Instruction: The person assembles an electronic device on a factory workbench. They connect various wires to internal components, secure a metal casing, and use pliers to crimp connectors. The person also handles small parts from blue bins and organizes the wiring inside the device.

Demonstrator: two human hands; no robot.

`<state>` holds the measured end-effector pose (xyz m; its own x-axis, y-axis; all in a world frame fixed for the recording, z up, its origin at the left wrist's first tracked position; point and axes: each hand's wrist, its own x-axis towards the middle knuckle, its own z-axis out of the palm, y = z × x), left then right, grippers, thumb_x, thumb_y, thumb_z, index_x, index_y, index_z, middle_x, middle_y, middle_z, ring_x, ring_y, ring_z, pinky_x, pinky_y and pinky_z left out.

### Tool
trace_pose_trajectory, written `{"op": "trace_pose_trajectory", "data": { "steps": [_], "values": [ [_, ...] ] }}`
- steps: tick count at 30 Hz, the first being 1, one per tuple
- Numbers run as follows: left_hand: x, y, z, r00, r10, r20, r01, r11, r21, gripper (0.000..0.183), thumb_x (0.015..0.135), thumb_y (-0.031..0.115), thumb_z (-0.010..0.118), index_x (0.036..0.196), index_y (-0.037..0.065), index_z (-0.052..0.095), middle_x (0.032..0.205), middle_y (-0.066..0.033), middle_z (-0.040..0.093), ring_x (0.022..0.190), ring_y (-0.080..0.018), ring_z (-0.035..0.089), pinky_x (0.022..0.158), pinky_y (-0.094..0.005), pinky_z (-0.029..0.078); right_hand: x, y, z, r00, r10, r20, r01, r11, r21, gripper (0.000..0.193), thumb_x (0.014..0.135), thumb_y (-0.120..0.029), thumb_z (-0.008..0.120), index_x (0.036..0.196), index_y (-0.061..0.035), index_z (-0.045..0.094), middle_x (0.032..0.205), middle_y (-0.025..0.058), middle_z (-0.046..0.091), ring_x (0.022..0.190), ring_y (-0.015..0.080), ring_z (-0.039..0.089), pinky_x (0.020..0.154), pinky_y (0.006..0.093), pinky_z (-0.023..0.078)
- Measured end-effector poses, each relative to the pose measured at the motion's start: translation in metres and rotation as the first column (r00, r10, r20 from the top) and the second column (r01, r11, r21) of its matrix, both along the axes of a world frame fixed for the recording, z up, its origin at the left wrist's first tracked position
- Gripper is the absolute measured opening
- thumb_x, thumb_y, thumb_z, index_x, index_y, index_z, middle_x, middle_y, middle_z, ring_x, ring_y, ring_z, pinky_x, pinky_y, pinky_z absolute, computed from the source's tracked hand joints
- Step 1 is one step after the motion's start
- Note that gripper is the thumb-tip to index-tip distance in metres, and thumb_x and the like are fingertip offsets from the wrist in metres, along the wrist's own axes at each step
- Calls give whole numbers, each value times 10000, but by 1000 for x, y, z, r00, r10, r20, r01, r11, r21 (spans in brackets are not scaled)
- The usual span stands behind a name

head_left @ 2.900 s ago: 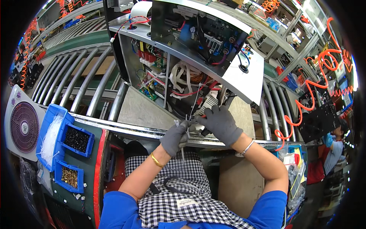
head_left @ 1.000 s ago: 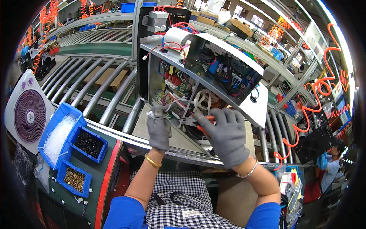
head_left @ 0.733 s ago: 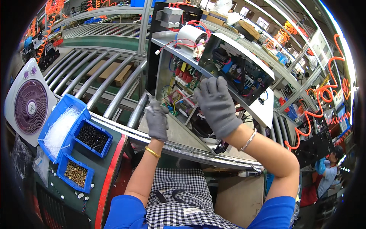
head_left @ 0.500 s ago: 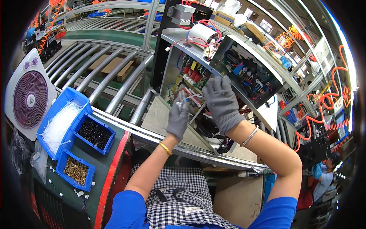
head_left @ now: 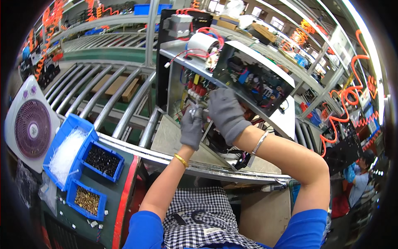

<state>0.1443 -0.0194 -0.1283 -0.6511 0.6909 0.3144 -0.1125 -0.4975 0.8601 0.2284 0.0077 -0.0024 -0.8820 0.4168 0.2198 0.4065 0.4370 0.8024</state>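
Both my hands wear grey gloves and work inside an open metal cabinet full of circuit boards and wires. My left hand [head_left: 192, 128] is closed in a pinch near the cabinet's left side; a small pale thing shows at its fingertips, too small to name. Close to its right, my right hand [head_left: 227, 114] has its fingers bent down into the cabinet, the tips hidden. Red capped parts [head_left: 196, 90] sit on a board just beyond the hands. A white cylinder [head_left: 203, 43] with red wires lies on the cabinet's top ledge. The hinged-out panel [head_left: 255, 79] carries more circuitry.
A roller conveyor [head_left: 103, 91] runs to the left. Blue bins hold white cable ties [head_left: 68, 153], black small parts [head_left: 101, 159] and brass-coloured fasteners [head_left: 87, 201]. A box fan [head_left: 33, 124] stands far left. Orange coiled hoses [head_left: 348, 95] hang right, and another person [head_left: 360, 178] is beyond.
The view has shifted, so the cabinet sits further left in the picture. My right hand's fingers have bent further down, and it is closer to my left hand, which stays pinched.
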Motion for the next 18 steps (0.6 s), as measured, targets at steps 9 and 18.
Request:
{"op": "trace_pose_trajectory", "data": {
  "steps": [9,18],
  "values": [
    [-24,16,-23,981,24,192,-45,994,104,177,1001,245,626,1040,84,689,779,69,599,637,-23,473,536,-218,347,-35,10,-12,998,7,65,-1,995,-95,380,829,-400,591,857,-57,751,817,111,664,822,314,607,636,446,423],
    [-33,4,-22,978,71,198,-89,993,80,252,998,361,604,1016,110,623,667,27,554,466,-45,439,404,-210,321,51,-50,29,870,359,-337,-413,905,-102,148,843,-247,612,948,-178,690,852,1,636,816,204,604,660,363,433]
  ]
}}
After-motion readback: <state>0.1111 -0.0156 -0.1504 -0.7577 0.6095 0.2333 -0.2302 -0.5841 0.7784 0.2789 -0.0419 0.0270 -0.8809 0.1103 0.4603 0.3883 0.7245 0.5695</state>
